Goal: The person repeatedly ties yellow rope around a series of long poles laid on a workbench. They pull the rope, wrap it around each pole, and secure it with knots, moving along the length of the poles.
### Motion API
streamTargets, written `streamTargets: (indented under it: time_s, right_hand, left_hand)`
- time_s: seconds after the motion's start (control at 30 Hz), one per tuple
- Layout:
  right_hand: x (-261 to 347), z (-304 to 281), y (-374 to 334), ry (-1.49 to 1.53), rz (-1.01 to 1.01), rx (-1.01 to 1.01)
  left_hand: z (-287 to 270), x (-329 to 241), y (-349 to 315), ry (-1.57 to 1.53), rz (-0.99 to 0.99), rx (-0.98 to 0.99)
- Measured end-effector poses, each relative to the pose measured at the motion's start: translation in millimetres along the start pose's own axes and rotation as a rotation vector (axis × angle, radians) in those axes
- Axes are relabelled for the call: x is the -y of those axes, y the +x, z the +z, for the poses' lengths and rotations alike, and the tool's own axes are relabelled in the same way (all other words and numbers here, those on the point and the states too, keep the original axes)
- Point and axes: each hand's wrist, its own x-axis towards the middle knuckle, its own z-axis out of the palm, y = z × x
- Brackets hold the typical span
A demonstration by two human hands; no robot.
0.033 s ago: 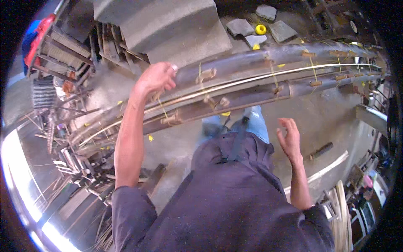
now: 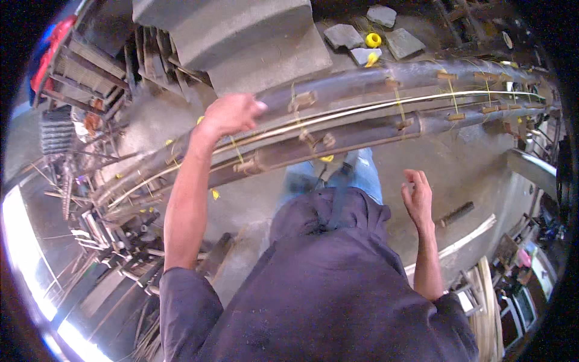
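Two long dark poles, the far pole [image 2: 356, 86] and the near pole [image 2: 368, 134], cross in front of me, bowed by the lens. Between them runs a thin pale strip [image 2: 338, 116], and yellow cord ties [image 2: 398, 102] cross at intervals, with short wooden pegs [image 2: 301, 101] beside several. My left hand [image 2: 232, 114] is over the far pole, its fingers curled and slightly blurred; whatever they may hold is hidden. My right hand [image 2: 417, 196] hangs in the air at my right side, fingers loosely bent and apart, holding nothing.
Beyond the poles stand curved grey concrete steps [image 2: 241, 36]. Flat stone slabs [image 2: 405, 47] and a yellow roll [image 2: 373, 40] lie to their right. Stacked wood [image 2: 114, 241] is at left; a dark short stick [image 2: 456, 214] and pale strips [image 2: 464, 238] lie on the floor at right.
My left hand has shifted slightly to the right along the far pole, its fingers turned lower. My right hand stays nearly still. The whole view has shifted a little.
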Motion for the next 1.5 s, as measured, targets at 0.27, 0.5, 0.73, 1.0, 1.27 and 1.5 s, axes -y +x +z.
streamTargets:
  time_s: [0.27,0.5,0.73,1.0,1.27,1.5]
  right_hand:
    - [119,51,-43,0.314,0.076,0.270]
    - [134,85,-23,0.306,0.045,0.310]
    - [143,152,26,1.166,0.581,0.298]
    - [282,-24,97,-0.384,-0.765,0.205]
    - [285,60,275,-0.415,-0.456,0.168]
    - [240,81,144,-0.370,-1.068,-0.088]
  left_hand:
    - [-60,27,-24,0.263,0.321,-0.595]
    - [-5,11,-12,0.598,0.704,-0.033]
    - [-56,-6,5,0.093,0.784,-1.061]
    - [108,-12,-45,0.024,0.475,-0.559]
    - [114,-23,-17,0.102,0.484,-0.633]
    - [117,-2,-17,0.101,0.395,-0.687]
